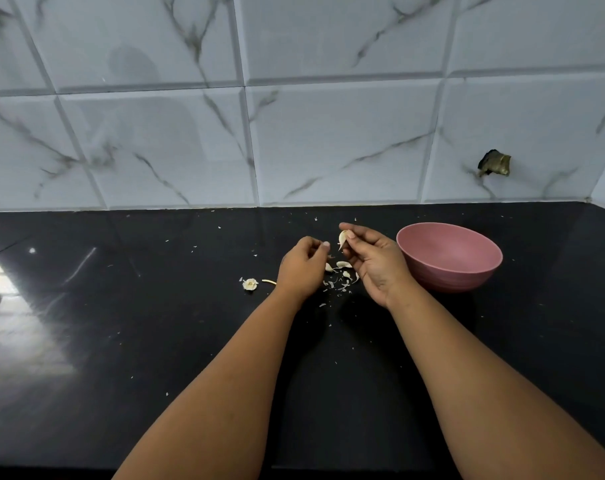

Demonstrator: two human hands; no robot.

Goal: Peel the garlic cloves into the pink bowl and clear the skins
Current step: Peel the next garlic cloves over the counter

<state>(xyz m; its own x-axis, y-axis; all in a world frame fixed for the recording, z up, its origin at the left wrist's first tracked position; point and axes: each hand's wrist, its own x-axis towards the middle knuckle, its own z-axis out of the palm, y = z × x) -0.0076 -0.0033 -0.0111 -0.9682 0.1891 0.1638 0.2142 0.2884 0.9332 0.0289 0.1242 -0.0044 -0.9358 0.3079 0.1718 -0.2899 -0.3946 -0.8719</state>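
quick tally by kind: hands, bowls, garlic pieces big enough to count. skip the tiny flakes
Hands: 2, left hand and right hand
Pink bowl: 1
Garlic clove pinched in the right hand: 1
Garlic root end on the counter: 1
Skin pile between the hands: 1
Total: 6

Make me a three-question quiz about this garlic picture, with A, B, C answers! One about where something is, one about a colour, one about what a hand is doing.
1. Where is the bowl?
A. beside the right hand
B. beside the left hand
C. on the wall

2. What colour is the countertop?
A. white
B. black
C. green

3. What is the right hand doing?
A. lying flat
B. pinching a garlic clove
C. lifting the bowl

Answers: 1 A, it stands just right of that hand. 2 B, the glossy surface is black. 3 B, the garlic clove sits between thumb and fingers.
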